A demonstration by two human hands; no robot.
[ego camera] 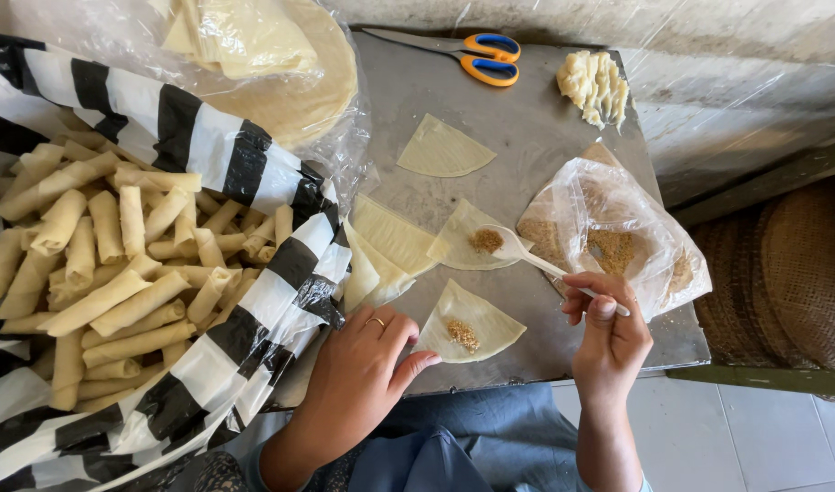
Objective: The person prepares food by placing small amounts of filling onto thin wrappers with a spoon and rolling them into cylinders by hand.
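My left hand (358, 374) lies open, pinning the near wrapper (472, 328) flat, while my right hand (609, 328) pinches the white spoon (518, 251), tipping filling onto the farther wrapper (468, 239).

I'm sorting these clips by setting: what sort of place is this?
Probably a small home or cottage food-prep spot: a metal table against a rough wall, wrapper pieces laid out, and a heap of finished rolls in a striped bag.

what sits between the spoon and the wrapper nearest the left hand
Nothing visible does. The spoon, held by the right hand, rests on the middle wrapper; only bare metal table separates it from the near wrapper touched by the left hand.
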